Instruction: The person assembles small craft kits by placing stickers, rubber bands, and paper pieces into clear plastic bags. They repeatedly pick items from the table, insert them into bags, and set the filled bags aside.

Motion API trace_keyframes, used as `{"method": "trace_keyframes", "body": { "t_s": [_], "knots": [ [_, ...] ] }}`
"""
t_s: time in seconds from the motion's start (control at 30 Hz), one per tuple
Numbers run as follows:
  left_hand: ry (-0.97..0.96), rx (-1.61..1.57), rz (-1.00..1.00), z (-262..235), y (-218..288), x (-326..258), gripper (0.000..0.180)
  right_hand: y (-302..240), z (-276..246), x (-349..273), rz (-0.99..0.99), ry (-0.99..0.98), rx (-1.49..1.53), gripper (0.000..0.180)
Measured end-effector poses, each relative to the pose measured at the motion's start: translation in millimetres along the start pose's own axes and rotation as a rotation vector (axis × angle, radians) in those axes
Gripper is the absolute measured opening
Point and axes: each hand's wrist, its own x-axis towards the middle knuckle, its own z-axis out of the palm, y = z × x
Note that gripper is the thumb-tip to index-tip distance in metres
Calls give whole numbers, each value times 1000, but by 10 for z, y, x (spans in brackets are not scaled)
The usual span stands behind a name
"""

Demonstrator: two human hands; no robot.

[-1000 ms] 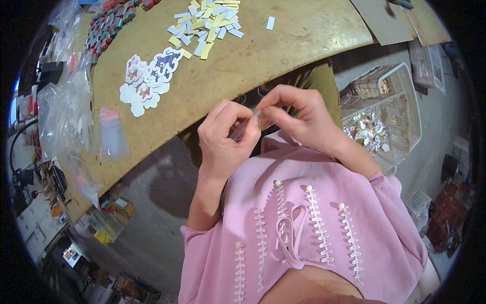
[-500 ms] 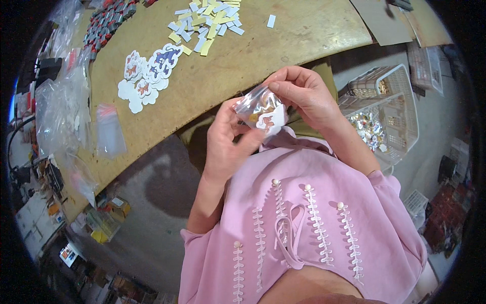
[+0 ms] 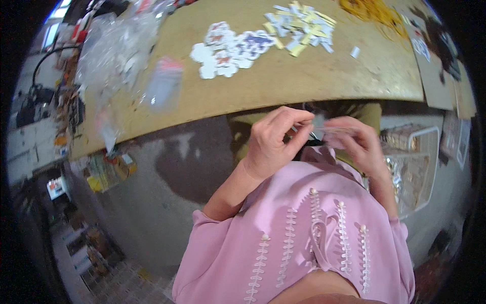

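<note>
Over my lap, at the near edge of the table, I hold a small clear plastic zip bag (image 3: 318, 123) between both hands. It is seen nearly edge-on and blurred, so its contents do not show. My left hand (image 3: 278, 136) pinches one end of it between thumb and fingertips. At the other end, my right hand (image 3: 357, 143) is closed on the bag, its fingers smeared by motion. On the table beyond lie white-edged paper cutouts (image 3: 223, 59) with brown and purple cartoon figures, overlapping in a cluster.
White and yellow paper strips (image 3: 302, 29) are heaped behind the cutouts. Red-topped flat plastic bags (image 3: 165, 87) lie left of them, near large crumpled plastic (image 3: 109, 53). Yellow bands (image 3: 372, 15) sit at the far right. A white basket (image 3: 432, 169) with shiny packets stands right of my lap.
The view has swung, so the table's things appear farther right. The bag has tipped from facing me to nearly edge-on, and my hands now grip it at opposite ends.
</note>
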Motion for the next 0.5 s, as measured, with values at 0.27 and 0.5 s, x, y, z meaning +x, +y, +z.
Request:
{"method": "trace_keyframes", "body": {
  "t_s": [0.27, 0.5],
  "knots": [
    [490, 886, -38, -1560, -556, -8, 17, 1151, -2025, -1006, 322, 453, -1143, 20],
    [385, 1158, -21, -1842, -864, 103, 28, 3593, -3410, -2809, 758, 103, -1467, 30]
  ]
}}
